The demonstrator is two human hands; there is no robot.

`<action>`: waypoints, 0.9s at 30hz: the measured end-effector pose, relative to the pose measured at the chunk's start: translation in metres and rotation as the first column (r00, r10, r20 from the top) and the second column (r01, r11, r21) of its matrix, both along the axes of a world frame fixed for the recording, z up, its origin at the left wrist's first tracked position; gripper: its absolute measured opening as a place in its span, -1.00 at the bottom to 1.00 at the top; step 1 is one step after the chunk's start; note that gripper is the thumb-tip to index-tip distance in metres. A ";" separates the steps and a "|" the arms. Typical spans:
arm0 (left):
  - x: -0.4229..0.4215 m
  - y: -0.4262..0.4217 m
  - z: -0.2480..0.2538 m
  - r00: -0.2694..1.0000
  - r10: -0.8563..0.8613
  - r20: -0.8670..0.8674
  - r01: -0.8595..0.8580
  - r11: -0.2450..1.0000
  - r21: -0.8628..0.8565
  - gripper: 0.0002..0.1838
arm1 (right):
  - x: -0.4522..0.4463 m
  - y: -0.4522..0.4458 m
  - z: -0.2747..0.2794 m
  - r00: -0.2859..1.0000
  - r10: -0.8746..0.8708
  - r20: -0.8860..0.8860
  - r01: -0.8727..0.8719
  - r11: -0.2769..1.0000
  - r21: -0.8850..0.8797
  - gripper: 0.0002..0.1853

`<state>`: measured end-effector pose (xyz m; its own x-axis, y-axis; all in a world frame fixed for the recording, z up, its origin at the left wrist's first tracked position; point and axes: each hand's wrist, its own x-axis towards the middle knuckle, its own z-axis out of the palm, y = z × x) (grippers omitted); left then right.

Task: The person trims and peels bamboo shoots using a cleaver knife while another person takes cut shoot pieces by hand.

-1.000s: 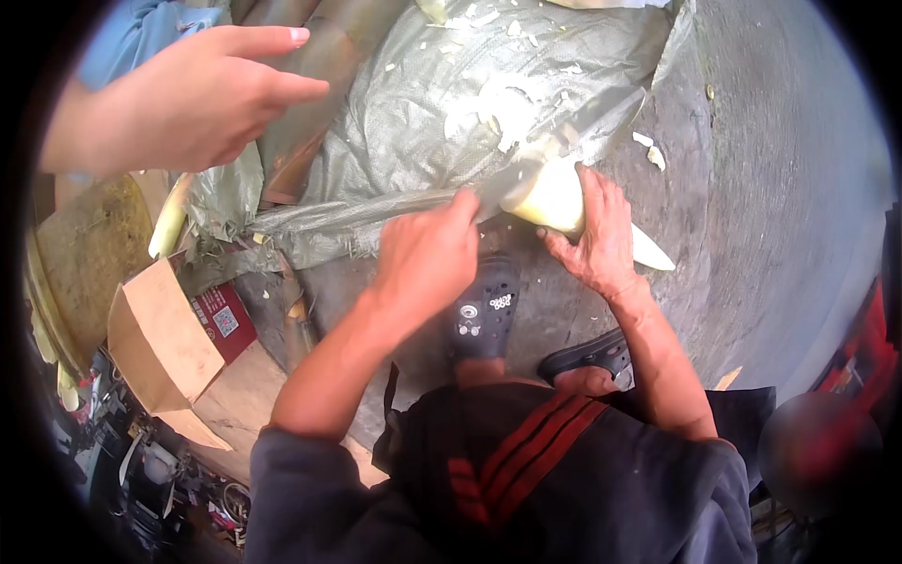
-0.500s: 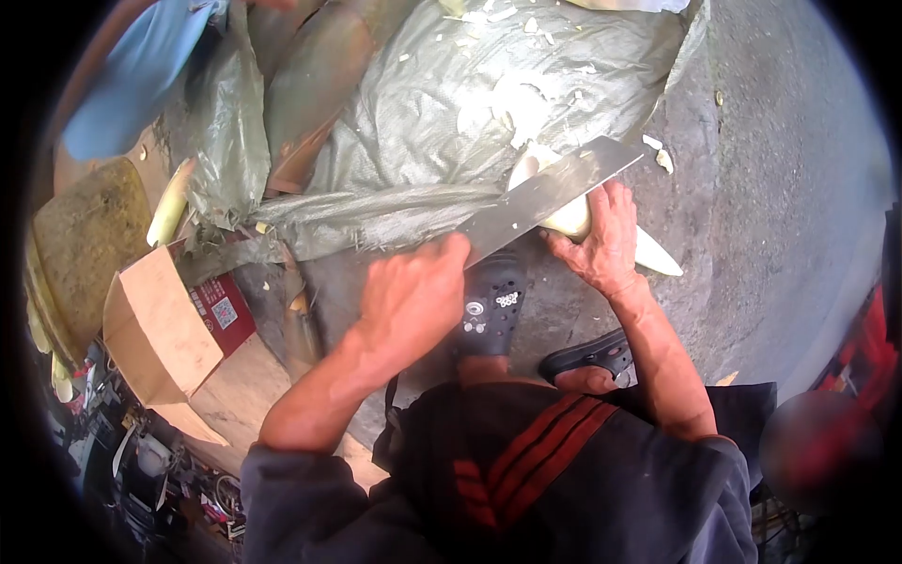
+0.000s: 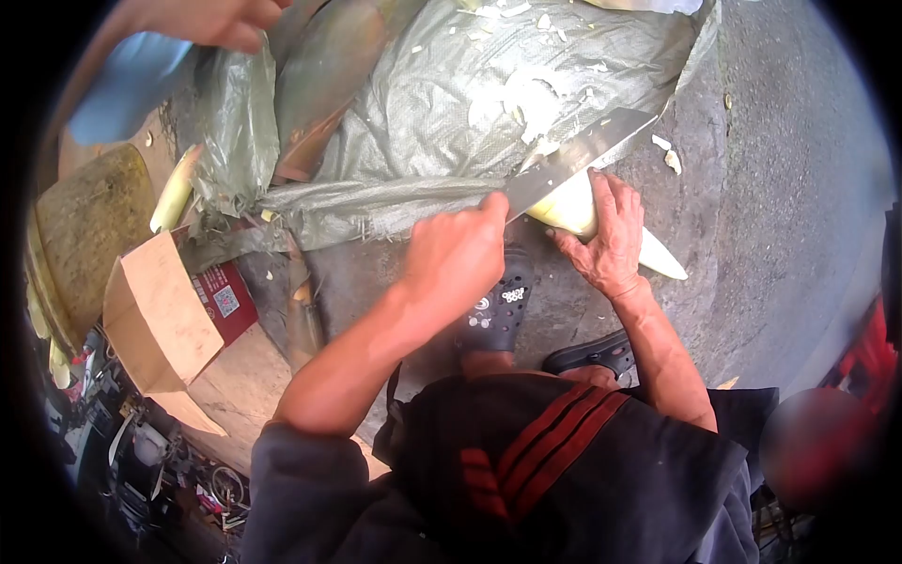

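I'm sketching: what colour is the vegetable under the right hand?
The vegetable is whitish and pale yellow, in head view.

Hands: left hand (image 3: pixel 458 246) + right hand (image 3: pixel 609 233) centre, co-worker's hand (image 3: pixel 211 17) upper left = 3. 1 knife (image 3: pixel 584 153), 2 clogs (image 3: pixel 500 299), centre. 1 cardboard box (image 3: pixel 174 315), left.

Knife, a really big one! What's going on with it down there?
The left hand grips the big knife, its blade slanting over the thick end of a pale, peeled bamboo shoot. The right hand holds the shoot, and its pointed tip sticks out past that hand. White scraps lie on the woven plastic sheet. Another person's hand is at the upper left.
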<state>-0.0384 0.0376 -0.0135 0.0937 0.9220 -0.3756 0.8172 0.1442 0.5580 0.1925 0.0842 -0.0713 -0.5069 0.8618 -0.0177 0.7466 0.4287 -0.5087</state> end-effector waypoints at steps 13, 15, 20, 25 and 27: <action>0.005 0.027 -0.025 0.996 0.071 0.057 -0.067 0.996 -0.059 -0.88 | -0.002 -0.008 -0.002 1.000 -0.017 0.003 0.017 0.999 0.052 -0.07; 0.005 0.029 -0.023 0.995 0.074 0.064 -0.069 0.995 -0.069 -0.88 | -0.001 -0.011 -0.003 1.000 -0.024 0.005 0.024 0.998 0.053 -0.07; 0.007 0.032 -0.045 0.999 0.045 0.023 -0.044 0.998 -0.040 -0.86 | 0.003 -0.020 -0.009 1.000 -0.009 0.011 0.008 0.996 0.089 0.00; 0.007 0.045 -0.038 0.998 0.054 -0.015 -0.056 0.980 -0.189 -0.79 | -0.004 0.010 0.020 0.990 0.024 0.142 0.005 0.979 -0.202 0.02; 0.003 0.048 -0.034 0.996 0.084 0.005 -0.080 0.970 -0.229 -0.74 | 0.000 0.027 0.028 0.974 0.118 0.191 -0.045 0.936 -0.348 0.00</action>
<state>-0.0358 0.0856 -0.0473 0.0284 0.8167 -0.5764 0.7894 0.3355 0.5142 0.1922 0.1113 -0.0433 -0.5290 0.7415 -0.4128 0.8201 0.3216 -0.4733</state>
